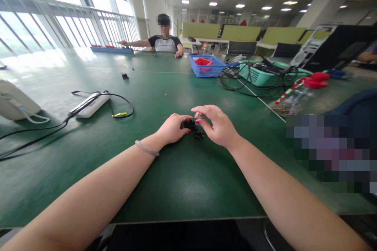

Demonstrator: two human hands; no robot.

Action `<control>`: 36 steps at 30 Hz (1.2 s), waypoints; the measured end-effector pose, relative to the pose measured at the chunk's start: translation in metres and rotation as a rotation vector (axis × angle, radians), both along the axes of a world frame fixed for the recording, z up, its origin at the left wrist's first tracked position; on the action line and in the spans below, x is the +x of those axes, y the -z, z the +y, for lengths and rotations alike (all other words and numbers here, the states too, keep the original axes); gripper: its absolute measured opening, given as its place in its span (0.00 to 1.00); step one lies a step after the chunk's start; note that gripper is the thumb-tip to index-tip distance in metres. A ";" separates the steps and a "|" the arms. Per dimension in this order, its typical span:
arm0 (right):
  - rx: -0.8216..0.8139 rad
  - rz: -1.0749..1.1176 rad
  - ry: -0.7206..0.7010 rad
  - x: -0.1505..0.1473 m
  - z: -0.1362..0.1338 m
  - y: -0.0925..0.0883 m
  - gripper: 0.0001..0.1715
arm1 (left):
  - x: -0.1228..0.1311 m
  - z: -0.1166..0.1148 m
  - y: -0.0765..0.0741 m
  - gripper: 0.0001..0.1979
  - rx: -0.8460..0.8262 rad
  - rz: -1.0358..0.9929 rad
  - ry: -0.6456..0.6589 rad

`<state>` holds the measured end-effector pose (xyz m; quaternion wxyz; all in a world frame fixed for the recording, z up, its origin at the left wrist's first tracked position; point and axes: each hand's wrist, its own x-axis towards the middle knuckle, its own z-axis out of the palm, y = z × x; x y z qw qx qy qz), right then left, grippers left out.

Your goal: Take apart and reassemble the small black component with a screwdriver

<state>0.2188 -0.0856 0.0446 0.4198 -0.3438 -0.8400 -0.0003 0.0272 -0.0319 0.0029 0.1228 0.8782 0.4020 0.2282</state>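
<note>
My left hand (173, 128), with a bracelet at its wrist, is closed on a small black plastic part (190, 125) just above the green table. Its thumb and fingers grip the part from the left side. Opposite it, my right hand (216, 125) curls its fingers toward the thumb in a pinch. Something tiny may be between those fingertips, but it is too small to name. A second small black piece (199, 135) shows just below, between the two hands; whether it joins the held part I cannot tell.
Ahead stand a blue basket (208, 73) with a red tray inside and a green basket (259, 81) full of black cables. A red-topped clear bottle (297, 96) is at right. A white power strip (90, 106) with a cord lies left. Across the table sits a person (165, 41).
</note>
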 end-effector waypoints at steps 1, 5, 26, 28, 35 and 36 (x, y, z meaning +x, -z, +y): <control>0.024 -0.012 0.011 0.000 0.000 -0.001 0.18 | 0.000 0.000 0.000 0.24 -0.006 -0.003 -0.007; -0.004 0.194 0.158 0.009 0.005 0.003 0.14 | 0.000 -0.002 -0.002 0.26 -0.042 -0.011 -0.039; -0.064 0.265 0.148 0.009 0.007 0.006 0.16 | 0.000 -0.002 -0.003 0.27 -0.061 -0.026 -0.025; -0.022 0.309 0.138 0.006 0.001 0.003 0.16 | 0.000 -0.002 -0.002 0.27 -0.053 -0.023 -0.022; 0.016 0.161 -0.016 -0.004 -0.009 0.004 0.20 | -0.001 -0.001 -0.002 0.25 -0.024 0.010 -0.007; 0.016 0.101 -0.032 -0.005 -0.009 0.005 0.20 | -0.001 -0.002 -0.002 0.24 -0.018 0.017 -0.005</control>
